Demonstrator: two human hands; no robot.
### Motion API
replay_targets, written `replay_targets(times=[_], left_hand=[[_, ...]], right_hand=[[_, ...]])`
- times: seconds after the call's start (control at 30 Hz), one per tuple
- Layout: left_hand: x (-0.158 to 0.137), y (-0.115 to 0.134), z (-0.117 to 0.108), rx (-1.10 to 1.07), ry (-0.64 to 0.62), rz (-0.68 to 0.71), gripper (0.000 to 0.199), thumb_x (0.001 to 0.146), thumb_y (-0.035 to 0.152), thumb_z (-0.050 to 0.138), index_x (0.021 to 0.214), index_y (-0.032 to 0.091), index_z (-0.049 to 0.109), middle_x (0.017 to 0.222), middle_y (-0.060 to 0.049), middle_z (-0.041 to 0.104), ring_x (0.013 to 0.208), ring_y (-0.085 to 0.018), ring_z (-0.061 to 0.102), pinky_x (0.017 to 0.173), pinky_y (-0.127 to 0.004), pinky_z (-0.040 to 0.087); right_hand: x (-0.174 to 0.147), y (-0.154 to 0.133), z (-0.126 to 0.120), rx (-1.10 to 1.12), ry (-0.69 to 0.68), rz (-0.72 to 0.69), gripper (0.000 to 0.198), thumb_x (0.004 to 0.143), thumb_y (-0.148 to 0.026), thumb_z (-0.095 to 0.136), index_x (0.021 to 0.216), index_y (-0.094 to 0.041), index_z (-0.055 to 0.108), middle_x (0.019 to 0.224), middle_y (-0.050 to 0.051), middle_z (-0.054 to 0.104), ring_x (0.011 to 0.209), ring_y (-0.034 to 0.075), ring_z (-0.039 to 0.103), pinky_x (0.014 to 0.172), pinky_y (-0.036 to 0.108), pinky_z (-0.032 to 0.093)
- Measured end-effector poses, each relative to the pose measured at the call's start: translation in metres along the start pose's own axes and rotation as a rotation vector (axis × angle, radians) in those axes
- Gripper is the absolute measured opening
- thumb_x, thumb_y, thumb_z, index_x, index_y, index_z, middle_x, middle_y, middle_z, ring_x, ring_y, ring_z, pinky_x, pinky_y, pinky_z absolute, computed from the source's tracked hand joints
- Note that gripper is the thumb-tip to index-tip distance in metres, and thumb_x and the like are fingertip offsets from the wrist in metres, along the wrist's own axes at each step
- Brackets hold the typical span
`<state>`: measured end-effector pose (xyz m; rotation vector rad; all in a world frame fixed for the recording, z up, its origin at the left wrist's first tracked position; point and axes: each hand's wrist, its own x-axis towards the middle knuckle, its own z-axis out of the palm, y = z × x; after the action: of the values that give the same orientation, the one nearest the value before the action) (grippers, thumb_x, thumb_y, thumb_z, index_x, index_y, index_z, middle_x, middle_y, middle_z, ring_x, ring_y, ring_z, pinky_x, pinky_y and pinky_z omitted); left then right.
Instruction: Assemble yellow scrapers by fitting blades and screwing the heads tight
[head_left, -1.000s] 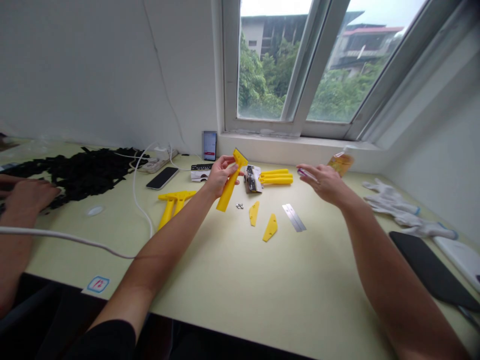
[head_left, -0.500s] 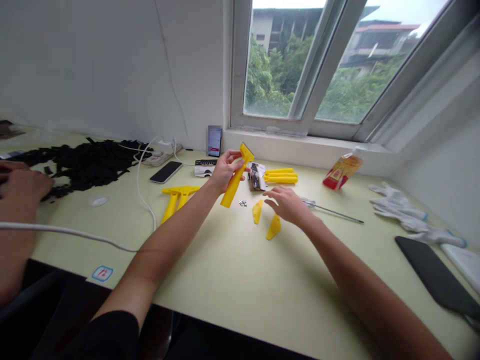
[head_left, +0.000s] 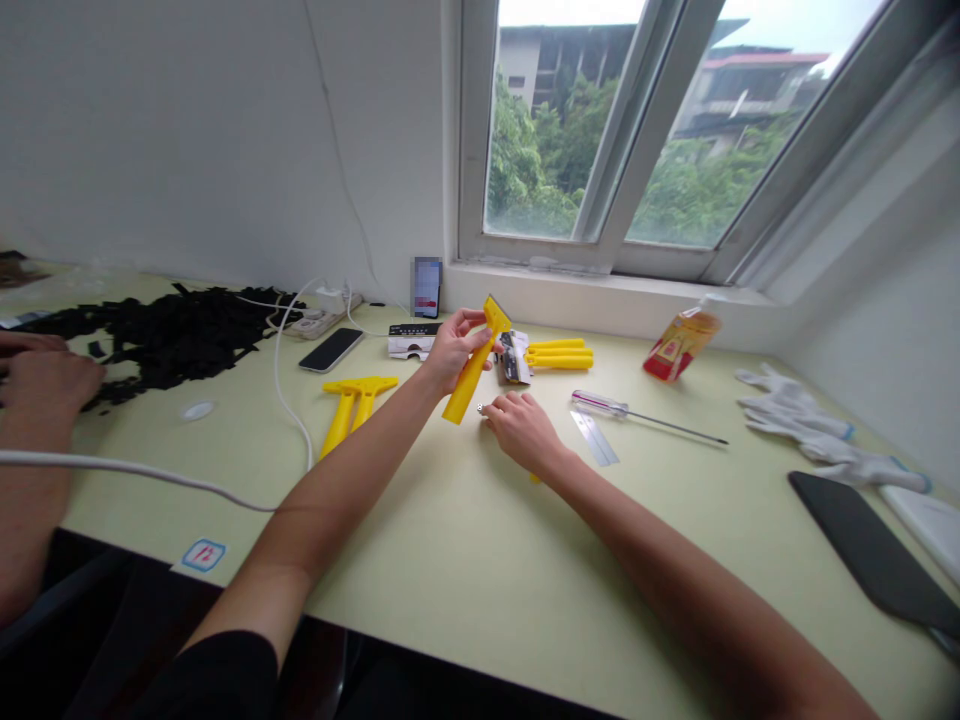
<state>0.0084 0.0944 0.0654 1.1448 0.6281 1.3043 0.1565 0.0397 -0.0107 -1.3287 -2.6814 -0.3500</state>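
Observation:
My left hand [head_left: 454,352] is closed around the handle of a yellow scraper [head_left: 466,388], its head up and tilted right, a thin blade edge at the top. My right hand [head_left: 523,428] rests low over the table, fingertips drawn together at the small metal fasteners [head_left: 481,408]. Most of these are hidden by the fingers, and whether one is pinched is unclear. Under this hand only a sliver of a yellow plastic piece [head_left: 535,478] shows. To its right lie a screwdriver [head_left: 600,403] with a clear handle and flat metal blades [head_left: 595,438].
Yellow handles [head_left: 561,355] lie behind beside a printed package [head_left: 514,358]. Two yellow scraper bodies [head_left: 360,385] are left of my forearm. A white cable [head_left: 279,365] crosses the left side. Further left are a black heap [head_left: 187,325] and another person's hand [head_left: 56,375]. Gloves [head_left: 799,415] lie right.
My right hand has moved left and down from above the yellow pieces to the small fasteners, uncovering the screwdriver handle and metal blades. My left hand still holds the scraper in nearly the same place.

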Motion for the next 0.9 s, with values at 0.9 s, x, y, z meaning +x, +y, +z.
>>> replay_targets(times=[0.9], left_hand=[[0.0, -0.002, -0.001, 0.001, -0.01, -0.015, 0.044, 0.061, 0.028, 0.083, 0.092, 0.019, 0.053, 0.108, -0.004, 0.06, 0.065, -0.016, 0.068, 0.041, -0.022, 0.048]], right_hand=[[0.001, -0.011, -0.009, 0.057, -0.069, 0.031, 0.022, 0.089, -0.01, 0.047, 0.097, -0.017, 0.066, 0.093, 0.008, 0.07, 0.087, 0.021, 0.058, 0.073, 0.032, 0.034]])
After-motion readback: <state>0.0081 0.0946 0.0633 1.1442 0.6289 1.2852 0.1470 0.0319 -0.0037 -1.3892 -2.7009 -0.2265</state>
